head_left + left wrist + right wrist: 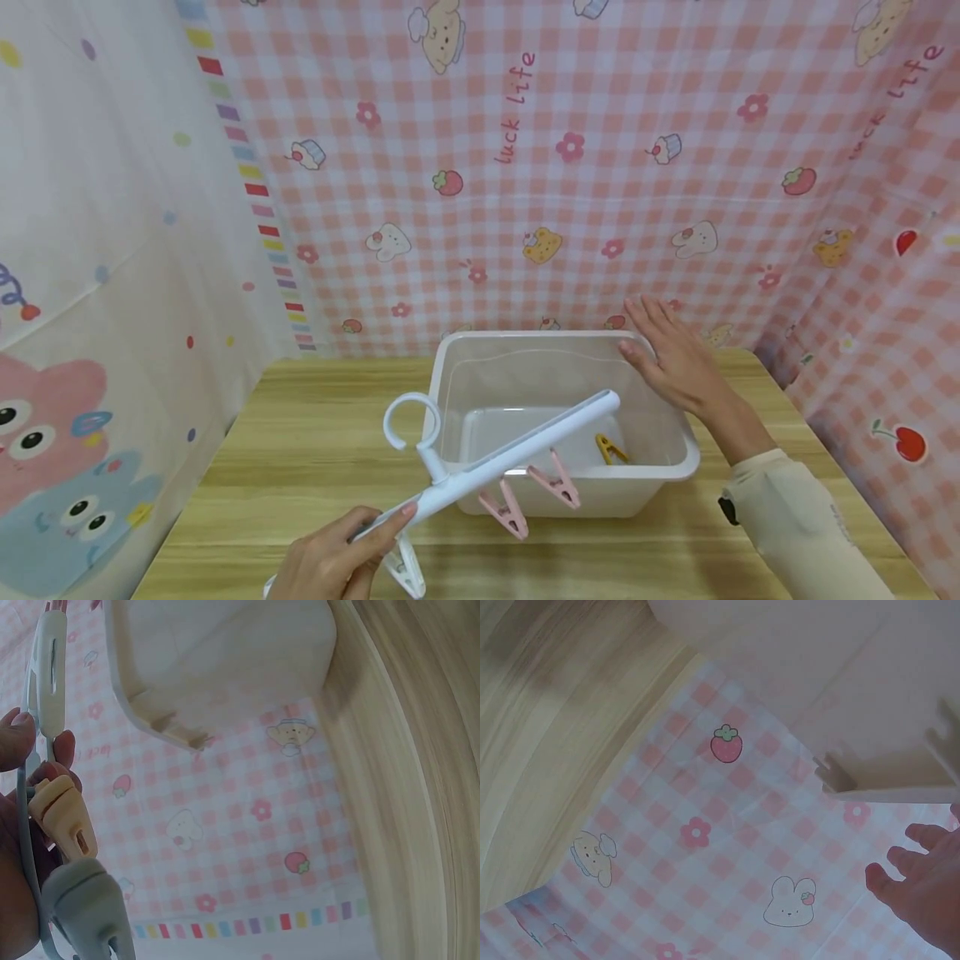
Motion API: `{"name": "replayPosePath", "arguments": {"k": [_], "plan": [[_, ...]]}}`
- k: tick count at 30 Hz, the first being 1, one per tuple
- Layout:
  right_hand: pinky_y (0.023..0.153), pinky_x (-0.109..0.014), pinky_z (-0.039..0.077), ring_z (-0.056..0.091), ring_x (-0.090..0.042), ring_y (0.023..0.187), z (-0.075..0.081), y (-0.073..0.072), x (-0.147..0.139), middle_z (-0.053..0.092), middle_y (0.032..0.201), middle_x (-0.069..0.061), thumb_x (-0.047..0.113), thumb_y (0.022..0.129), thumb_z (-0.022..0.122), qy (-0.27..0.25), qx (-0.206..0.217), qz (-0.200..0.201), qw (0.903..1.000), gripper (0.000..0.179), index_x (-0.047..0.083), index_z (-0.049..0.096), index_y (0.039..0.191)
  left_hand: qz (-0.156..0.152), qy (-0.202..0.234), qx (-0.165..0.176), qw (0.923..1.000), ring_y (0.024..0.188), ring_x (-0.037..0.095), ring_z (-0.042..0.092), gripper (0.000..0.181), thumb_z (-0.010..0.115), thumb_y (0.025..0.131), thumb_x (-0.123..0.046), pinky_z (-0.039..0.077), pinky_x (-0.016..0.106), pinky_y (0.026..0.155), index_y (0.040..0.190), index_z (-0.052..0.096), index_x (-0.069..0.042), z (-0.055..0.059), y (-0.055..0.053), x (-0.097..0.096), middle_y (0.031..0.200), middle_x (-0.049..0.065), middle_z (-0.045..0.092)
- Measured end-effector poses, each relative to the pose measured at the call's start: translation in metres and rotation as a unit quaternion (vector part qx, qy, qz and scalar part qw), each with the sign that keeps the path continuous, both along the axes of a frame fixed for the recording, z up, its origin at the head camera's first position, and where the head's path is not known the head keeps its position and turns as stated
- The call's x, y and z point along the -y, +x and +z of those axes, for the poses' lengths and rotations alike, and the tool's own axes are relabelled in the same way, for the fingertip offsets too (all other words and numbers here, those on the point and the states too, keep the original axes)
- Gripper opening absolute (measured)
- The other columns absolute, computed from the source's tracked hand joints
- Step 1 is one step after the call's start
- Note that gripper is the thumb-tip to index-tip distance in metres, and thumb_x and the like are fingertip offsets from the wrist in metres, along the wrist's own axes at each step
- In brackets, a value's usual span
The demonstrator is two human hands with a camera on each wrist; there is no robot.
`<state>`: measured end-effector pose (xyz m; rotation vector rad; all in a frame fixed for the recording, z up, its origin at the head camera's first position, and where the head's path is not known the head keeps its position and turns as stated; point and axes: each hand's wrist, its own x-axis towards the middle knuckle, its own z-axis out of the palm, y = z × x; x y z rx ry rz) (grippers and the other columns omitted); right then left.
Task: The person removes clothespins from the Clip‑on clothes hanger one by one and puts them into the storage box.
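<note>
My left hand (337,554) grips one end of a white clip hanger (517,450), which slants up to the right across the front of a white plastic basin (630,498). Pink clips (506,510) and a white clip (407,568) hang beneath the bar. In the left wrist view, a beige clip (66,817) and a grey-looking clip (90,907) dangle close to the fingers. At the basin's back right corner is my right hand (671,358), fingers extended; whether it touches the rim I cannot tell. A yellow clip (610,450) lies inside the basin.
The basin stands on a wood-grain table (315,442). Behind the table hangs a pink checked cloth (570,200), continuing along the right side. A pale cartoon-printed cloth (135,275) covers the left side.
</note>
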<state>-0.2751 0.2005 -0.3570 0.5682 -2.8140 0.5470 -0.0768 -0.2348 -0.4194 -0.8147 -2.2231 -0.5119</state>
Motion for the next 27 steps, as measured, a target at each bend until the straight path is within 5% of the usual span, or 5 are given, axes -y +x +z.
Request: {"name": "replayPosePath", "arguments": {"k": [8, 18, 27], "plan": [[0.117, -0.077, 0.016, 0.012, -0.043, 0.158, -0.006, 0.02, -0.001, 0.017, 0.17, -0.018, 0.05, 0.106, 0.042, 0.014, -0.046, 0.0, 0.9988, 0.069, 0.016, 0.022, 0.163, -0.017, 0.006, -0.006, 0.9998, 0.06, -0.01, 0.03, 0.043, 0.036, 0.11, -0.035, 0.026, 0.003, 0.051, 0.126, 0.073, -0.02, 0.003, -0.003, -0.004, 0.084, -0.007, 0.066], [0.112, -0.071, 0.029, 0.029, -0.043, 0.153, -0.022, 0.069, 0.006, 0.037, 0.163, -0.018, 0.044, 0.104, 0.049, 0.004, -0.157, 0.039, 0.9868, 0.06, 0.019, 0.039, 0.158, -0.038, 0.029, -0.033, 0.9983, 0.059, -0.008, 0.037, 0.04, 0.041, 0.11, -0.033, 0.029, 0.003, 0.053, 0.122, 0.075, -0.016, 0.001, -0.011, -0.011, 0.085, -0.005, 0.067], [0.11, -0.068, 0.032, 0.052, -0.037, 0.136, -0.025, 0.113, 0.03, 0.061, 0.143, -0.016, 0.041, 0.11, 0.037, -0.165, -0.128, 0.086, 0.9742, 0.05, 0.013, 0.055, 0.147, -0.043, 0.025, -0.039, 0.998, 0.059, -0.009, 0.034, 0.041, 0.04, 0.11, -0.033, 0.028, 0.003, 0.052, 0.121, 0.075, -0.016, 0.0, -0.015, -0.017, 0.083, -0.005, 0.066]]}}
